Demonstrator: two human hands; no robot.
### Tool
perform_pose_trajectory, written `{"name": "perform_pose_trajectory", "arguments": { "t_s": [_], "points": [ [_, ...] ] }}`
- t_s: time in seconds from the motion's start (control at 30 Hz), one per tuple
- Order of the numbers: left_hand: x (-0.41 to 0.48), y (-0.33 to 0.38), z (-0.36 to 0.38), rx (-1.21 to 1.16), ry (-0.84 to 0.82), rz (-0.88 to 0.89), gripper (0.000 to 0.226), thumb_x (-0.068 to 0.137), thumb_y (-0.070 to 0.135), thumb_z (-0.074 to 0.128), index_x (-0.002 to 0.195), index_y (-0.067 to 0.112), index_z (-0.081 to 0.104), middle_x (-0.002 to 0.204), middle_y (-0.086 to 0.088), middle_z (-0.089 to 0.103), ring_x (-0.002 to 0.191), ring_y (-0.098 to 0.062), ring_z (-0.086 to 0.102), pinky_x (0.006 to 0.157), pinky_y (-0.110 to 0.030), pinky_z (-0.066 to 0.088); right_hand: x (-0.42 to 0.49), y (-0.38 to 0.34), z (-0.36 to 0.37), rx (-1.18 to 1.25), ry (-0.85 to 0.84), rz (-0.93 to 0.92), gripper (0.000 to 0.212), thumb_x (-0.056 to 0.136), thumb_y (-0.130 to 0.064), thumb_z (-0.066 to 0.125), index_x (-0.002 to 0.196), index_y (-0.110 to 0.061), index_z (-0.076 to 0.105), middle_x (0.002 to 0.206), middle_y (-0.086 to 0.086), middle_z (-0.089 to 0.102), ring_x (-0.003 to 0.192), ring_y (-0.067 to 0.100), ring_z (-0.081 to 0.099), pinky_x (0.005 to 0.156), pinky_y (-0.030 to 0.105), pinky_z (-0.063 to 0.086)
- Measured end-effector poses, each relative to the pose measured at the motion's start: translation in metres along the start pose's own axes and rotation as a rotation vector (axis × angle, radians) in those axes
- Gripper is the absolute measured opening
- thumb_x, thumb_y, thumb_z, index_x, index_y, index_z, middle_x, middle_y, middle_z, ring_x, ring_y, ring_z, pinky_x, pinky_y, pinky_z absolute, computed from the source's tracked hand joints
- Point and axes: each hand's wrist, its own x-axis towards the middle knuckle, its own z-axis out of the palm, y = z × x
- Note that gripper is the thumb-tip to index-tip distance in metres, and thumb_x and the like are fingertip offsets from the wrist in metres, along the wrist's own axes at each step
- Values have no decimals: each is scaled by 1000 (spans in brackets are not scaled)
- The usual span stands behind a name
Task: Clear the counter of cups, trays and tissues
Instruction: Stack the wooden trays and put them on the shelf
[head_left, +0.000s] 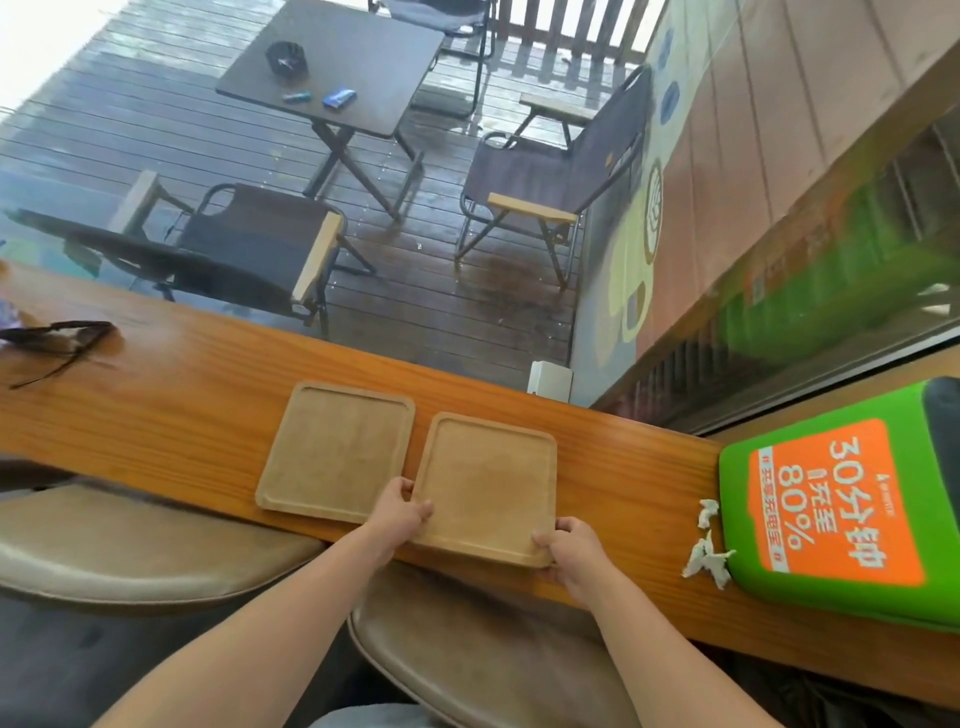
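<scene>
Two square wooden trays lie side by side on the long wooden counter (182, 405). The right tray (491, 483) is gripped at its near edge by both hands: my left hand (402, 506) holds its near left corner, my right hand (569, 545) holds its near right corner. The left tray (337, 449) lies flat beside it, untouched, its right edge close to my left hand. Crumpled white tissues (706, 551) lie on the counter to the right, against a green box. No cups are in view.
A green and orange box (841, 499) stands at the counter's right end. Sunglasses (57, 338) rest on the counter at far left. Two padded stools (130, 545) sit under the near edge. Beyond the glass are a deck table and folding chairs.
</scene>
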Motion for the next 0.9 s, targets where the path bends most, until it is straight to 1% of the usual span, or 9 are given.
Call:
{"name": "perform_pose_trajectory", "arguments": {
  "t_s": [0.1, 0.2, 0.27, 0.33, 0.4, 0.47, 0.63, 0.83, 0.9],
  "points": [
    [2, -1, 2, 91, 36, 43, 48, 93, 13, 63, 138, 12, 45, 131, -10, 57, 102, -18, 56, 80, -29, 48, 0, -1, -1, -11, -13, 9, 35, 95, -5, 58, 128, -11, 49, 112, 7, 63, 98, 25, 64, 70, 39, 61],
    [2, -2, 5, 159, 95, 68, 50, 92, 11, 64, 139, 9, 46, 135, -11, 56, 118, -24, 56, 93, -34, 48, 0, -1, 0, -48, -4, 7, 44, 97, -6, 56, 139, -10, 44, 129, 11, 59, 107, 27, 62, 81, 42, 60],
    [0, -4, 8, 219, 121, 85, 54, 93, 12, 63, 143, 9, 43, 140, -11, 53, 128, -27, 51, 102, -38, 45, -1, 0, 2, -97, 1, -6, 46, 97, -8, 56, 141, -10, 42, 134, 10, 55, 108, 26, 58, 83, 40, 59],
    [-2, -5, 10, 289, 134, 105, 56, 94, 15, 62, 146, 10, 40, 144, -11, 49, 133, -28, 47, 107, -40, 41, -1, 0, 3, -144, -2, -19, 46, 97, -10, 56, 141, -11, 42, 137, 9, 53, 107, 24, 56, 83, 38, 59],
    [-2, -6, 13, 342, 134, 120, 56, 94, 16, 61, 145, 9, 41, 144, -11, 49, 132, -28, 47, 107, -40, 40, -2, 1, 3, -169, -13, -19, 43, 96, -11, 56, 138, -12, 44, 137, 8, 53, 107, 23, 54, 83, 36, 58],
    [-2, -6, 15, 373, 135, 120, 53, 94, 16, 62, 143, 8, 44, 142, -12, 50, 130, -29, 49, 106, -39, 41, -1, 2, 3, -170, -26, -11, 46, 96, -11, 57, 139, -12, 43, 139, 8, 51, 109, 23, 54, 82, 36, 58],
    [-1, -7, 18, 393, 135, 115, 48, 94, 14, 60, 140, 6, 47, 140, -14, 50, 125, -30, 51, 101, -35, 44, 1, 7, 5, -161, -68, 8, 52, 94, -13, 58, 142, -13, 40, 143, 6, 48, 114, 22, 51, 89, 37, 56],
    [-3, -10, 20, 393, 175, 132, 46, 95, 15, 57, 139, 4, 48, 140, -16, 48, 127, -31, 48, 106, -37, 40, 2, 7, 3, -154, -101, 33, 50, 94, -14, 58, 142, -15, 44, 144, 3, 49, 117, 22, 51, 85, 36, 55],
    [-3, -10, 20, 383, 190, 132, 47, 96, 14, 56, 140, 4, 46, 141, -16, 47, 128, -31, 47, 107, -38, 39, 2, 4, 2, -166, -114, 46, 47, 95, -14, 58, 141, -14, 46, 144, 3, 50, 117, 22, 50, 89, 38, 54]
  ]
}}
